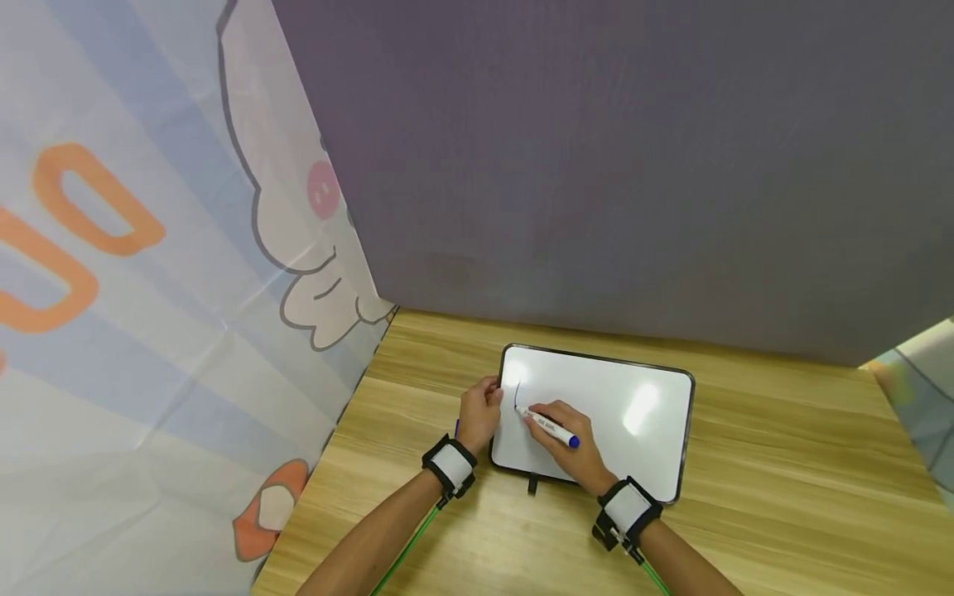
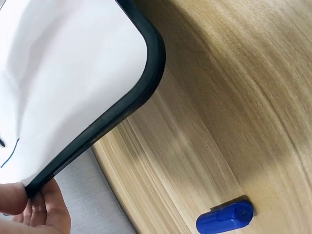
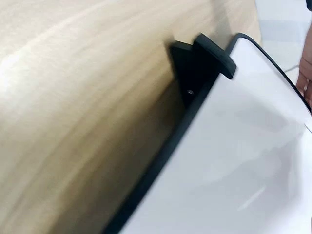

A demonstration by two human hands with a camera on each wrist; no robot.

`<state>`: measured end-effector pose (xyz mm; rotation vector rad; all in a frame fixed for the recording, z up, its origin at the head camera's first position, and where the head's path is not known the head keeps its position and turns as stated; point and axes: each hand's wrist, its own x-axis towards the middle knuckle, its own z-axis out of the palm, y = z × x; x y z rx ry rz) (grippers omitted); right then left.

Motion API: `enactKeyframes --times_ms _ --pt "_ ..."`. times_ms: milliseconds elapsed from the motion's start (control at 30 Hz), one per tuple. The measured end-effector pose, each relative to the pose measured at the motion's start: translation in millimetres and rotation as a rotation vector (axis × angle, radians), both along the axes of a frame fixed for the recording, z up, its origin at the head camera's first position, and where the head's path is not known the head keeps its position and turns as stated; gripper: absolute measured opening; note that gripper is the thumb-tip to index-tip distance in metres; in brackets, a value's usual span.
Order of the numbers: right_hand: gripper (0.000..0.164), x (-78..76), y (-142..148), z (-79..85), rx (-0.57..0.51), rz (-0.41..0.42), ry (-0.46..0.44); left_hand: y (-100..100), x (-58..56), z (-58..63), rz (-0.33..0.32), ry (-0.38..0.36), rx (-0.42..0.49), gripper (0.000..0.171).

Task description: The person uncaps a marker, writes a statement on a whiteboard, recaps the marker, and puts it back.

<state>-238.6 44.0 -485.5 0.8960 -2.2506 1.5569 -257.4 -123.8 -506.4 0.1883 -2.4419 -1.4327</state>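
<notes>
A small whiteboard (image 1: 596, 381) with a black frame is propped up off the wooden table. My left hand (image 1: 479, 414) pinches its left edge, thumb on the front and fingers behind, as the left wrist view shows. My right hand (image 1: 570, 439) holds a white marker (image 1: 550, 425) with a blue end, its tip at the board's surface. At that tip ends a short, slightly curved dark line (image 1: 517, 393), near the board's left side. In the right wrist view the marker is hidden, and the board's lower edge (image 3: 161, 161) fills the middle.
A blue marker cap (image 2: 225, 217) lies on the table left of the board. Against the board's lower edge stands a black support (image 3: 200, 63). A grey panel (image 1: 596, 165) rises behind the table (image 1: 782, 447), and a printed cartoon sheet (image 1: 171, 372) hangs at the left.
</notes>
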Motion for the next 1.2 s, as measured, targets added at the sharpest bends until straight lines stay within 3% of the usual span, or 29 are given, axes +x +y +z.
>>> enactKeyframes --times_ms 400,800,1033,1200 --pt "0.018 -9.8 -1 8.3 -0.057 -0.019 0.029 1 3.2 -2.6 -0.008 -0.021 0.006 0.022" --pt "0.018 -11.0 -2 9.7 -0.013 -0.069 -0.01 -1 0.8 -3.4 0.005 0.058 -0.017 0.022" --pt "0.018 -19.0 4 -7.7 -0.009 -0.126 -0.032 -1 0.2 -1.8 0.011 0.062 -0.017 0.022" --pt "0.02 -27.2 10 -20.4 -0.038 -0.143 0.007 0 1.1 -2.6 0.006 0.05 0.001 0.022"
